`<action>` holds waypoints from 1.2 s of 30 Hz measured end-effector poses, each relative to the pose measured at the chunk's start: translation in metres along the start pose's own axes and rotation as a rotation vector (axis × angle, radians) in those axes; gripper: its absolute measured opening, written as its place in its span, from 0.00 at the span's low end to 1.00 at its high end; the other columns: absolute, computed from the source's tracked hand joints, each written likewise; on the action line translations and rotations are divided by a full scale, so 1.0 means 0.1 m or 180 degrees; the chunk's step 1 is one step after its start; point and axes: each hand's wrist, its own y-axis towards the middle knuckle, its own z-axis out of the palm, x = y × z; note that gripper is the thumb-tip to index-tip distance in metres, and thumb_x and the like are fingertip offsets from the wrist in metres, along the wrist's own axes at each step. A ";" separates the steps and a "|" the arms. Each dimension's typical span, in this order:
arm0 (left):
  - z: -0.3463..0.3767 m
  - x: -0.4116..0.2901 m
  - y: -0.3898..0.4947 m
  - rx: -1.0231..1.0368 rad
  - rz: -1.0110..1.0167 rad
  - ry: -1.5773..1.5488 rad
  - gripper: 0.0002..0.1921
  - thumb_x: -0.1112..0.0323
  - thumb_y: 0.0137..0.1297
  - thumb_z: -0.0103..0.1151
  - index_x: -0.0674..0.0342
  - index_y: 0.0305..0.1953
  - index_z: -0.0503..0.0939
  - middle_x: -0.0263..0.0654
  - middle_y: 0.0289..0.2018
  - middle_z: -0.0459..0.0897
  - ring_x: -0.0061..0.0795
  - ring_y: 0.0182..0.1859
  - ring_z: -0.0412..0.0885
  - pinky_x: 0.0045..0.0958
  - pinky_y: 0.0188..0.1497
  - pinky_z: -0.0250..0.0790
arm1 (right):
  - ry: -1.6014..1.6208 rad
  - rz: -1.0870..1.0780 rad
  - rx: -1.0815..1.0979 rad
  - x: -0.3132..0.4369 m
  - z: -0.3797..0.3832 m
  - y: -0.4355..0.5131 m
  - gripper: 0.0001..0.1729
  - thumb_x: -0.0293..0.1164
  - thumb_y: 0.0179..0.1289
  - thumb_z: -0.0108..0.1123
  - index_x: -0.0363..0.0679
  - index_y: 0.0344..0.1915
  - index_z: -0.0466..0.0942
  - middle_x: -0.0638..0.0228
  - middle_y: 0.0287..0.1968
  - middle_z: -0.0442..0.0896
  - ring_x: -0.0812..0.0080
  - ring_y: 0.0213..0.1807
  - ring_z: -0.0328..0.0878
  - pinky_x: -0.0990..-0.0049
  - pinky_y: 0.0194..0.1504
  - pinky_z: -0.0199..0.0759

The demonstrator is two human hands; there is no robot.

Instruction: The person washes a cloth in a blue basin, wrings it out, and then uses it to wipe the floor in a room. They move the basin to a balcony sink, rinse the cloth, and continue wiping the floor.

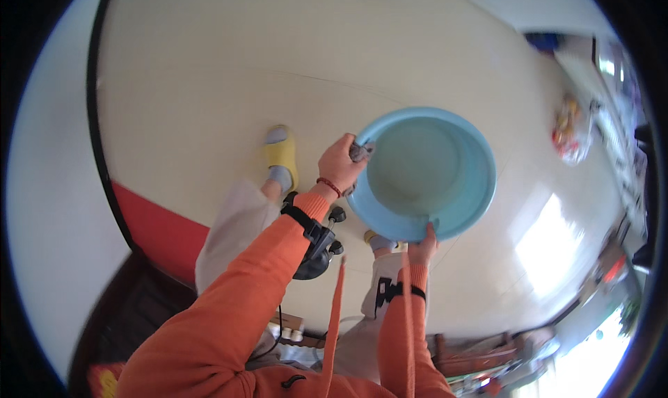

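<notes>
A round light-blue plastic basin [485,160] is held up above the floor in front of me, with cloudy water [417,163] in it. My left hand [338,163] grips its left rim, and a bunched grey-brown cloth [361,151] is caught between that hand and the basin. At the near rim, my right hand [422,249] takes hold with the thumb over the inner edge. The fingers beneath the basin are hidden from view.
Pale floor [209,85] surrounds my yellow slippers [282,152]. A black wheeled base [313,265] stands between my legs. At left, a red mat [156,231] lies by the wall. A plastic bag of packages [569,132] sits at right. Behind me is wooden furniture [475,359].
</notes>
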 end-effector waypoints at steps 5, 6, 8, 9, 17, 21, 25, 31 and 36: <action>-1.68 -0.67 -0.38 -0.0254 -0.0175 -0.0382 0.18 0.58 0.54 0.69 0.58 0.41 0.74 0.42 0.32 0.82 0.47 0.38 0.82 0.42 0.39 0.73 | -0.0477 -0.0362 0.0549 0.67 0.69 -1.42 0.32 0.18 0.65 0.54 0.41 0.69 0.64 0.53 0.63 0.73 0.50 0.62 0.73 0.45 0.59 0.75; -2.04 -0.78 -0.48 -0.0302 -0.0310 -0.0596 0.18 0.58 0.54 0.69 0.58 0.42 0.74 0.42 0.33 0.82 0.47 0.39 0.82 0.41 0.40 0.73 | -0.0553 -0.0397 0.0658 0.78 0.85 -1.73 0.32 0.18 0.64 0.54 0.41 0.69 0.64 0.53 0.62 0.73 0.50 0.62 0.73 0.45 0.59 0.75; -2.77 -0.99 -0.68 -0.0342 -0.0445 -0.1027 0.18 0.58 0.56 0.68 0.58 0.43 0.75 0.43 0.33 0.83 0.47 0.38 0.83 0.41 0.40 0.73 | -0.1001 -0.0474 0.0802 1.03 1.18 -2.37 0.32 0.17 0.64 0.53 0.41 0.68 0.64 0.54 0.62 0.73 0.50 0.61 0.73 0.45 0.59 0.75; -3.15 -1.06 -0.79 -0.0404 -0.0376 -0.1246 0.18 0.57 0.57 0.68 0.58 0.44 0.76 0.43 0.33 0.83 0.48 0.38 0.83 0.42 0.40 0.74 | -0.1079 -0.0512 0.1051 1.14 1.33 -2.73 0.31 0.17 0.63 0.53 0.41 0.68 0.64 0.55 0.61 0.73 0.50 0.61 0.74 0.45 0.59 0.75; -5.81 -1.44 -0.96 -0.0769 -0.0439 -0.2858 0.20 0.67 0.55 0.69 0.67 0.47 0.75 0.39 0.34 0.84 0.28 0.36 0.84 0.32 0.41 0.77 | -0.1801 -0.0985 0.2170 1.48 3.18 -4.99 0.31 0.14 0.58 0.55 0.35 0.64 0.67 0.55 0.57 0.77 0.53 0.55 0.78 0.55 0.56 0.78; -7.10 -1.39 -0.70 -0.1059 -0.0313 -0.3274 0.19 0.69 0.55 0.69 0.68 0.46 0.76 0.36 0.35 0.82 0.22 0.36 0.80 0.28 0.41 0.76 | -0.2082 -0.1273 0.2555 1.19 4.37 -5.74 0.31 0.14 0.57 0.57 0.32 0.62 0.68 0.55 0.55 0.79 0.55 0.54 0.79 0.60 0.55 0.77; -8.24 -1.41 -0.17 -0.1229 0.0058 -0.3352 0.17 0.72 0.59 0.66 0.67 0.48 0.75 0.35 0.37 0.82 0.23 0.38 0.81 0.26 0.42 0.77 | -0.2355 -0.1346 0.2837 0.88 5.71 -6.33 0.30 0.15 0.55 0.58 0.31 0.61 0.70 0.55 0.53 0.81 0.57 0.51 0.81 0.62 0.54 0.76; -9.71 -1.48 0.67 -0.1529 0.0152 -0.3983 0.14 0.74 0.58 0.66 0.66 0.45 0.76 0.34 0.37 0.82 0.22 0.37 0.80 0.26 0.41 0.75 | -0.2497 -0.1380 0.3418 0.35 7.67 -7.19 0.29 0.15 0.53 0.58 0.29 0.59 0.71 0.55 0.50 0.82 0.58 0.49 0.83 0.61 0.52 0.78; -10.82 -1.58 1.65 -0.1687 0.0051 -0.3642 0.14 0.76 0.59 0.63 0.65 0.47 0.75 0.37 0.39 0.82 0.26 0.41 0.82 0.27 0.45 0.76 | -0.2486 -0.1073 0.3515 0.18 9.09 -7.75 0.27 0.13 0.51 0.57 0.28 0.55 0.73 0.53 0.47 0.83 0.58 0.43 0.85 0.61 0.42 0.83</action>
